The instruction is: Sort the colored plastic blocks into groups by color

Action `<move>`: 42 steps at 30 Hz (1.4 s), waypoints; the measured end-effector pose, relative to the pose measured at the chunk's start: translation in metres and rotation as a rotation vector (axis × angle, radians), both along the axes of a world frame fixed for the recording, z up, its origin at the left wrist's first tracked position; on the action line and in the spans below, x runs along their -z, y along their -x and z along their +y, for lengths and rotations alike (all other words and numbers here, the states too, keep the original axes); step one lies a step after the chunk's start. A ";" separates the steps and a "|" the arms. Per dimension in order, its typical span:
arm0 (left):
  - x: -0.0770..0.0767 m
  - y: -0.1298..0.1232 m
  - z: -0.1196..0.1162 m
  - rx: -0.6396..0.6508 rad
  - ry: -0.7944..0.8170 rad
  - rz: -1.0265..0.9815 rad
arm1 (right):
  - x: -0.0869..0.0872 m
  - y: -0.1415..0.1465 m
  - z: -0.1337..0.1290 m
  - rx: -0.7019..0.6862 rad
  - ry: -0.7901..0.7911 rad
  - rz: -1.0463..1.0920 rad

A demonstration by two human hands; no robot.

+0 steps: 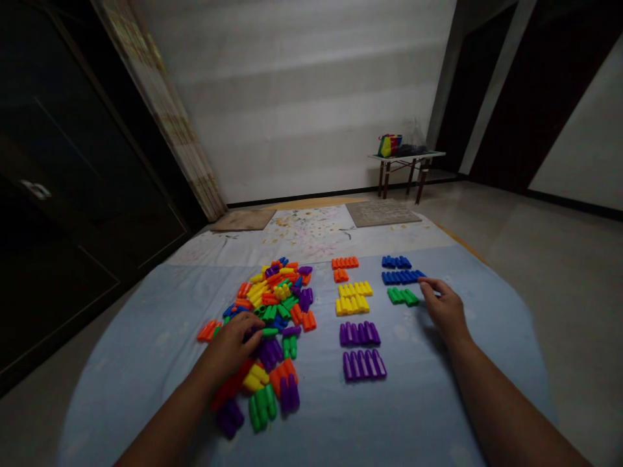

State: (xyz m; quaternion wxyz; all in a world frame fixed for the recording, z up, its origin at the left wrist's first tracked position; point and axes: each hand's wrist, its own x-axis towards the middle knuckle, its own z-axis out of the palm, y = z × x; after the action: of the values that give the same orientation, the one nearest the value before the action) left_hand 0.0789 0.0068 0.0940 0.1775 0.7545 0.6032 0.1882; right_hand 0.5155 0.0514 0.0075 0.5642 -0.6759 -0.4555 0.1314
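A mixed pile of coloured plastic pieces (272,295) lies left of centre on the blue cloth. My left hand (238,337) rests at the pile's left side, fingers bent over a dark purple piece; its grip is partly hidden. My right hand (442,305) has thumb and forefinger together at the right end of a blue row (402,277), touching its last piece. A shorter blue row (396,262) lies behind, a green group (403,297) in front. Further left are orange rows (344,263), yellow rows (353,305) and purple rows (364,365).
The blue cloth (413,402) covers a round-ended table. At its far side lie a brown board (244,220) and a grey board (382,213) on a floral cloth (311,230). A small table (435,154) with a colourful bag (388,146) stands by the wall.
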 end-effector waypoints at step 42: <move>0.005 -0.003 0.008 -0.231 -0.103 -0.296 | -0.004 0.004 -0.001 -0.023 0.012 0.025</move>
State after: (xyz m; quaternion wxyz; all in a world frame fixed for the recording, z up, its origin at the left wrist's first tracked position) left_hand 0.0821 0.0146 0.0892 0.2026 0.6523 0.6428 0.3470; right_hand 0.5119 0.0508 0.0118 0.5643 -0.6723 -0.4554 0.1491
